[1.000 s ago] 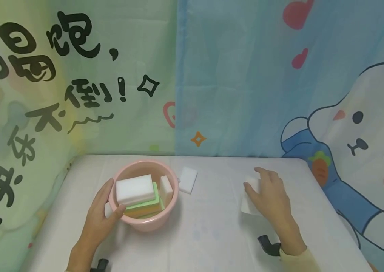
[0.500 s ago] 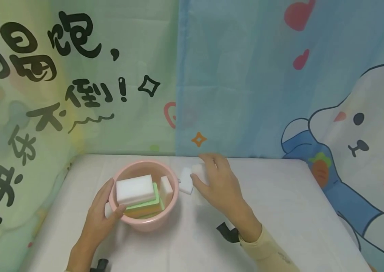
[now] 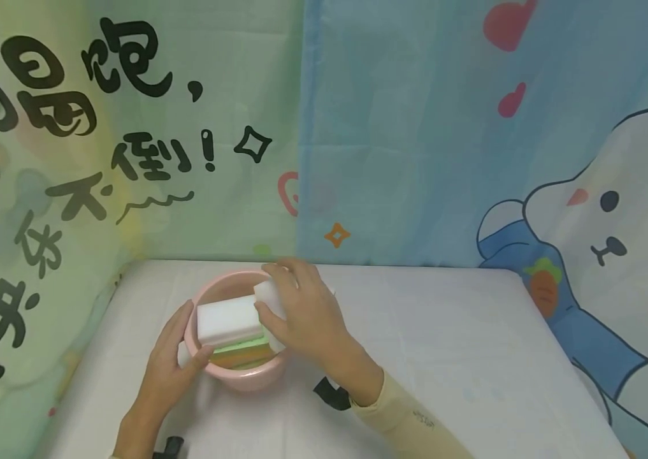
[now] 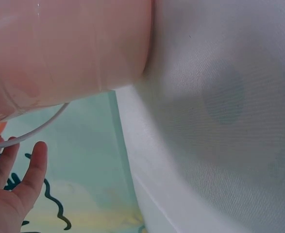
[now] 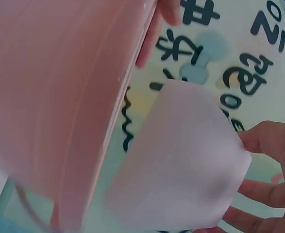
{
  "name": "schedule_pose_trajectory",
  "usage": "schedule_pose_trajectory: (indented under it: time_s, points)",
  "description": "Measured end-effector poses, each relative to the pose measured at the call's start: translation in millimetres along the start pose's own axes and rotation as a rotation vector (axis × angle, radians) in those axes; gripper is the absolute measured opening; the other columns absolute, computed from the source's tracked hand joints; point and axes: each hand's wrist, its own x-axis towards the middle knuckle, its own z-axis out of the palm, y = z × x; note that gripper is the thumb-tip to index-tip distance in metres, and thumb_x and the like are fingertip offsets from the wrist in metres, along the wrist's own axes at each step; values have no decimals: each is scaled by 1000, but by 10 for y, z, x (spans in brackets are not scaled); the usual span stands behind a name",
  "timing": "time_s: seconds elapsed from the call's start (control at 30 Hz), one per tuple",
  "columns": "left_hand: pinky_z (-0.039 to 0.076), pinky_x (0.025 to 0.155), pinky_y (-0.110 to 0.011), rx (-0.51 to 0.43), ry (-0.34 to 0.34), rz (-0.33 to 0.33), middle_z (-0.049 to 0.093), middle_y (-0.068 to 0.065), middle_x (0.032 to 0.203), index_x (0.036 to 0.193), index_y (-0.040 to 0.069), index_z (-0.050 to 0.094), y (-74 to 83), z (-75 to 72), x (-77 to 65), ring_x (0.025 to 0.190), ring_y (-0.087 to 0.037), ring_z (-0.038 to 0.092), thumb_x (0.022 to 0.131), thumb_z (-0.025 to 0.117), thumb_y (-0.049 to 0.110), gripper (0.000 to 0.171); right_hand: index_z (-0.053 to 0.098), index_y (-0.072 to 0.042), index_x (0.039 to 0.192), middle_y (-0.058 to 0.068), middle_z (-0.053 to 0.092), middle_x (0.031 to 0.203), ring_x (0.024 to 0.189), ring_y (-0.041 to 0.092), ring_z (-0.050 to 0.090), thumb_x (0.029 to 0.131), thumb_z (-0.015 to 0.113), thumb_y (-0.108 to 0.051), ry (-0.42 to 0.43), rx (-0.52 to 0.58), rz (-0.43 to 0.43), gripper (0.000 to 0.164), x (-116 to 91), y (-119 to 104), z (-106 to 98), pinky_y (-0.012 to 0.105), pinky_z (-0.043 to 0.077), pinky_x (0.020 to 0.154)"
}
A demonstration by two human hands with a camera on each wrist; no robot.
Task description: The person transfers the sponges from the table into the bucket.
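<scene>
A pink bucket (image 3: 248,381) stands on the white-covered table at centre left. Inside lie a white sponge block (image 3: 229,320) and green-and-yellow sponges (image 3: 241,354). My left hand (image 3: 163,366) holds the bucket's left side, thumb over the front rim. Above the right rim, my right hand (image 3: 312,315) pinches another white sponge (image 3: 269,296) between thumb and fingers. The right wrist view shows this sponge (image 5: 181,160) tilted beside the bucket wall (image 5: 59,97), fingertips at its edge. In the left wrist view, the left fingers (image 4: 33,179) are near the bucket's thin handle (image 4: 40,128).
White cloth covers the table (image 3: 444,357). Behind it hangs a printed curtain (image 3: 392,159), with another printed part along the left side. A flat white piece beside the bucket is almost wholly hidden behind my right hand.
My right hand has carried the white sponge leftward from the right side of the table to over the bucket's right rim. The left hand and bucket stay in place.
</scene>
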Motion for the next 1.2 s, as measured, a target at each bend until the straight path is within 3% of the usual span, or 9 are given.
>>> schedule_pose_trajectory:
  time_s: [0.3,0.53,0.73,1.2]
  points:
    - [38,100,-69,-8,-12,20,36,-10,158,158,15,32,-14,32,3,139,-37,38,89,71,24,80,60,-5,119,21,59,122,106,37,61,84,73,-23,26,-47,-94,42,-22,-159,261,45,56,83]
    - [40,100,-67,-4,-14,13,35,-9,158,159,16,31,0,32,7,138,-36,39,90,71,25,80,65,-3,116,19,59,118,103,31,62,82,75,-25,92,-142,-143,42,-97,-197,384,40,58,71]
    - [40,101,-66,10,-6,18,35,-10,158,159,16,31,2,30,18,139,-36,39,89,71,24,81,66,-2,114,18,59,119,99,28,62,78,76,-26,137,-131,-169,44,-170,-206,355,35,50,54]
    - [38,103,-66,7,1,2,37,-12,157,157,12,33,-9,-4,0,139,-37,39,88,71,23,80,65,-3,116,15,60,117,85,26,61,81,77,-30,66,-89,-107,46,-330,-200,265,36,52,67]
